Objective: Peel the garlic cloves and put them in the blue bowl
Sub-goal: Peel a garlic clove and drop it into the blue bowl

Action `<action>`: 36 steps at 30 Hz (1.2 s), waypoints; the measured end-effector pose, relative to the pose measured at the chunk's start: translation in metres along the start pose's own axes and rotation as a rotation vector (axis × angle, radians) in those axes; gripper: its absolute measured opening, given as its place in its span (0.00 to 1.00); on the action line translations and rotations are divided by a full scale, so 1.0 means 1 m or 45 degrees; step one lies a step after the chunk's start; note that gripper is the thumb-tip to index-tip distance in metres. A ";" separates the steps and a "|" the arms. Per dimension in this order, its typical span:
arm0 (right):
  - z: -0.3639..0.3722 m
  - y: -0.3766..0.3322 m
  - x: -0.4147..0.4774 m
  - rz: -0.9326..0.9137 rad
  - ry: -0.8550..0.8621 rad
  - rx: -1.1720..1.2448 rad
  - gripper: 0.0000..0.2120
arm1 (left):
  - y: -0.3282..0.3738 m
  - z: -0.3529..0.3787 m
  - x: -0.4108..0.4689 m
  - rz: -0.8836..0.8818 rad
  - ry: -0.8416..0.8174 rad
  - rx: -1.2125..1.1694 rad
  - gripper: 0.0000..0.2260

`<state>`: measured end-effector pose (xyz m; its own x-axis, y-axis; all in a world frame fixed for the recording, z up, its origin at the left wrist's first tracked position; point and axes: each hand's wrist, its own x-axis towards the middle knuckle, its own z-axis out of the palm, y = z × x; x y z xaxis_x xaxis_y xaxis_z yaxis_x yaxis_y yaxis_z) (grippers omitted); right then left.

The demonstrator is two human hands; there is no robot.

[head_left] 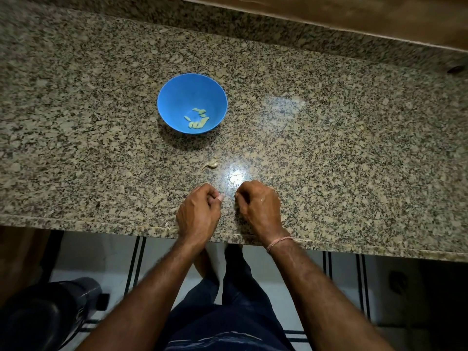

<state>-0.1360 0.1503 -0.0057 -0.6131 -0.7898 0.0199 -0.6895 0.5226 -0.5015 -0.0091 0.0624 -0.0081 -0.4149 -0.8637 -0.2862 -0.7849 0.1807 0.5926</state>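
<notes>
Speckled granite table (pixel 101 153), glossy with lamp glare. Held left grip (pixel 200 211) and right grip (pixel 259 206) side by side near its front edge, fingers curled under; could not tell whether either pinched anything. Saw blue bowl (pixel 177 97) well beyond left grip, holding several peeled garlic cloves (pixel 197 119). Noted one pale garlic piece (pixel 211 163) between bowl and grips.

Home kitchen: polished speckled granite table (pixel 329 138) and upstand (pixel 253 26), striped white floor tiles (pixel 343 274), blue plastic bowl (pixel 177 97) of peeled garlic cloves (pixel 197 119).
</notes>
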 end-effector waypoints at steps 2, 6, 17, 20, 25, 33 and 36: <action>0.002 0.000 0.000 0.025 -0.016 0.015 0.07 | 0.000 -0.001 0.000 0.000 -0.004 -0.004 0.06; -0.005 0.000 0.006 0.303 -0.162 0.322 0.04 | 0.004 -0.002 -0.002 -0.071 -0.062 -0.149 0.06; -0.022 -0.027 -0.015 0.808 -0.204 1.357 0.11 | 0.013 -0.006 -0.009 0.004 -0.126 -0.704 0.07; -0.015 -0.028 -0.016 0.498 -0.013 0.891 0.15 | 0.022 -0.006 -0.012 0.047 -0.062 -0.467 0.08; -0.005 -0.031 -0.012 0.370 0.126 0.638 0.16 | 0.033 -0.010 -0.016 0.098 -0.102 -0.328 0.09; -0.001 -0.027 -0.016 0.146 0.117 0.496 0.15 | 0.025 -0.012 -0.007 0.002 -0.356 -0.476 0.13; -0.005 -0.031 -0.015 0.451 -0.007 0.788 0.16 | 0.029 -0.015 -0.007 0.053 -0.330 -0.453 0.12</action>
<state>-0.1078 0.1473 0.0136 -0.7567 -0.6086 -0.2389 -0.1027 0.4716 -0.8758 -0.0224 0.0667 0.0227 -0.5799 -0.7046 -0.4090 -0.5766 0.0002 0.8170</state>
